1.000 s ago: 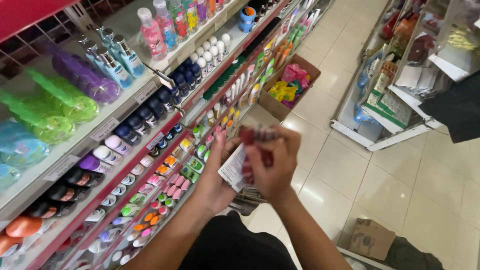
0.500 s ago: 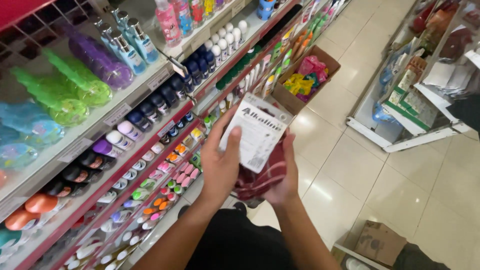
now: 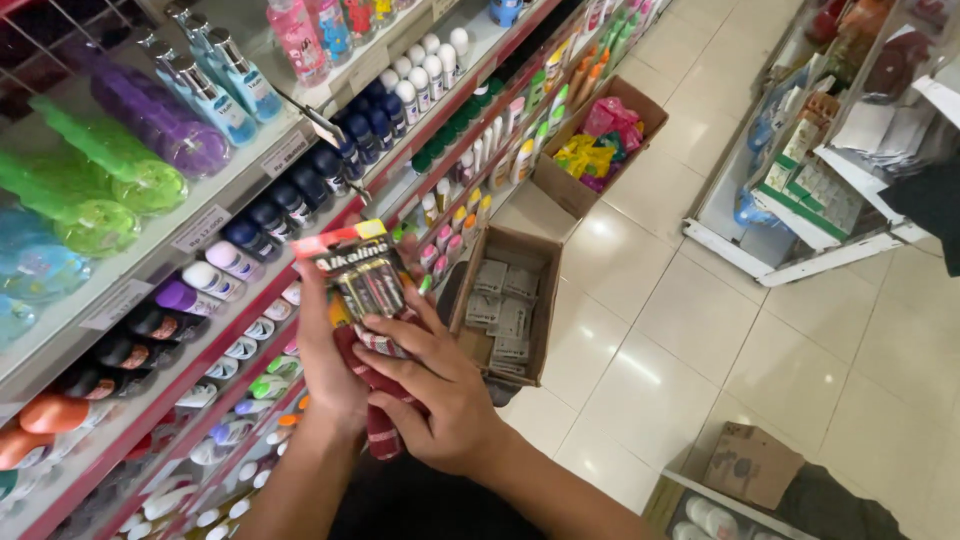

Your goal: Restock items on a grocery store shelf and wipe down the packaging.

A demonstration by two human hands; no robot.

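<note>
Both hands (image 3: 400, 385) clasp a glossy battery pack (image 3: 360, 275) against striped cloth (image 3: 380, 425).

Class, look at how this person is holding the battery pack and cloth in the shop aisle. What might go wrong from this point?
1. The battery pack is pinched together with a red striped cloth between the left hand and right hand; either could slip and drop.
2. An open cardboard box sits on the floor just ahead, a likely trip hazard.
3. The crowded roll-on bottles beside the hands could be knocked off.
</note>
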